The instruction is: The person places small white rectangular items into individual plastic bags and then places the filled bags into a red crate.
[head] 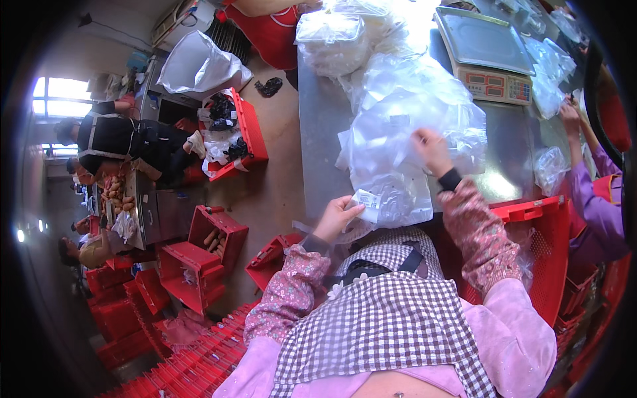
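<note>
Between its thumb and fingers my left hand (341, 216) holds a white printed label (369, 203), close to the table's near edge. A strip of clear backing hangs below that hand. Clear plastic bags (398, 114) lie piled on the metal table before me, and the nearest one (398, 199) reaches down to the table edge beside the label. Over the right part of the pile is my right hand (432, 149), blurred, with its fingers curled. Whether it grips anything cannot be made out.
A weighing scale (485, 54) stands at the table's far right, near bagged clear tubs (331, 37) at the far left. Red crates (542, 248) flank me on both sides. A co-worker's hands (570, 112) handle bags at right. Another person (124, 137) stands at left.
</note>
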Available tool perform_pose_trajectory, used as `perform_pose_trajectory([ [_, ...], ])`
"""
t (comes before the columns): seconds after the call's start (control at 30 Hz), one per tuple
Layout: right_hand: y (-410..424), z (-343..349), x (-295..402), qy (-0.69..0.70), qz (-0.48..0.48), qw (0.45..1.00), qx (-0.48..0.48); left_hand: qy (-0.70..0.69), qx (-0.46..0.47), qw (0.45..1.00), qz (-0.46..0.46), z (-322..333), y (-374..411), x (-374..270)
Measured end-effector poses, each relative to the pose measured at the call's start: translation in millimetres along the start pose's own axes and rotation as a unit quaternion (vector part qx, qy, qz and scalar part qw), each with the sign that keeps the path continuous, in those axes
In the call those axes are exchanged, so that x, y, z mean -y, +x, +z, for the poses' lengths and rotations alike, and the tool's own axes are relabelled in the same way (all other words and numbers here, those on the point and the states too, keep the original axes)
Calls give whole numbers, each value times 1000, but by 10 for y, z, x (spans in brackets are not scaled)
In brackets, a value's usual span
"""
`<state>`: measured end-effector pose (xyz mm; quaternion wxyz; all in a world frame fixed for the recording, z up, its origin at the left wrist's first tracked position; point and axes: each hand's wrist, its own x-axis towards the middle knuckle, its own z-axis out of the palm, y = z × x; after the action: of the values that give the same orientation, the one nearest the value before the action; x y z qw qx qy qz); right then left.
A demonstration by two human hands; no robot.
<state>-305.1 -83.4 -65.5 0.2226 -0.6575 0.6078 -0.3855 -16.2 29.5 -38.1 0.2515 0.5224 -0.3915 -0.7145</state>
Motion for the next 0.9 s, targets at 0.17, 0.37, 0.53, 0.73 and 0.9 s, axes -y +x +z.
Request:
perform_pose_trajectory([
  [0.17,15,-685,804,54,20,994,-96,-5,-21,1000,18,1,60,-32],
  [0.37,-1053,136,345,219,209,907,292,61,-18,995,77,422,259,-166],
  [0.53,-1002,131,293,105,152,938,293,162,-9,986,33,398,656,210],
  [0.73,-1204,196,158,-123,-115,952,254,391,-118,913,5,524,1032,511],
  [0.9,-1371,208,305,-276,-172,905,274,185,-89,975,-80,334,1026,873],
])
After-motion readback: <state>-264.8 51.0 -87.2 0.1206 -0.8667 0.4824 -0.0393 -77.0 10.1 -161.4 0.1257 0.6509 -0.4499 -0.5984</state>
